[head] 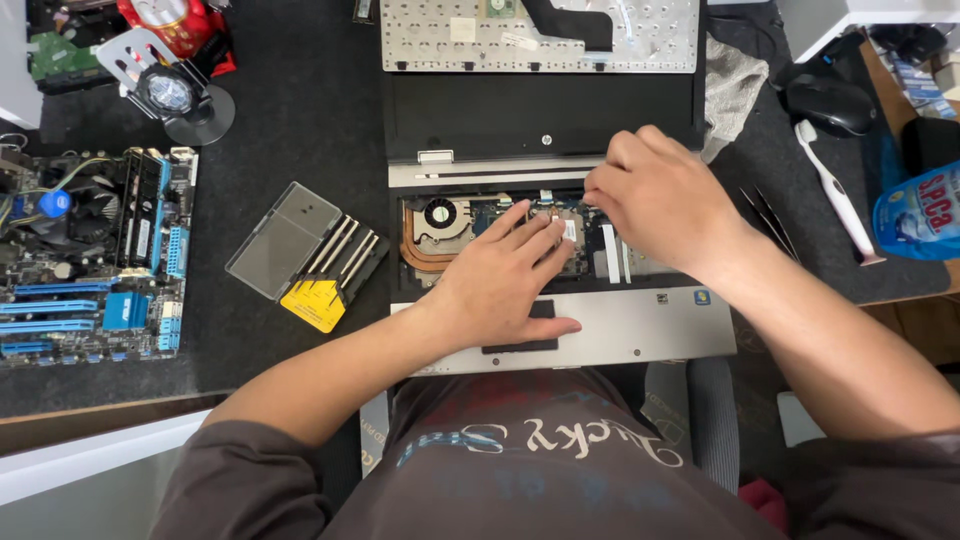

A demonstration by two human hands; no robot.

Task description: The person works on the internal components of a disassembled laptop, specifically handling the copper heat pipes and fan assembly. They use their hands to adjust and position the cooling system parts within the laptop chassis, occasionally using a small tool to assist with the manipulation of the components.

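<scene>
An opened laptop (pixel 560 300) on the dark table (pixel 300 130) — keyboard (pixel 540 35) already lifted off, fan (pixel 438 214) and board exposed — left hand (pixel 500 285) rests flat, fingers together, while right hand (pixel 660 200) pinches something unseen inside.

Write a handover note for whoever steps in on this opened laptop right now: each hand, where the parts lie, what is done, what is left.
Left hand: flat on the palm rest, fingers reaching over the exposed board beside the fan; it grips nothing.
Right hand: fingertips pinched at the upper edge of the open bay; whether it holds anything cannot be seen.
Laptop: on the dark mat, internals exposed.
Done: keyboard is off, lying face down above the screen.
Screwdriver case lies open to the left; tweezers to the right.
Left: fan and board are still in place.
</scene>
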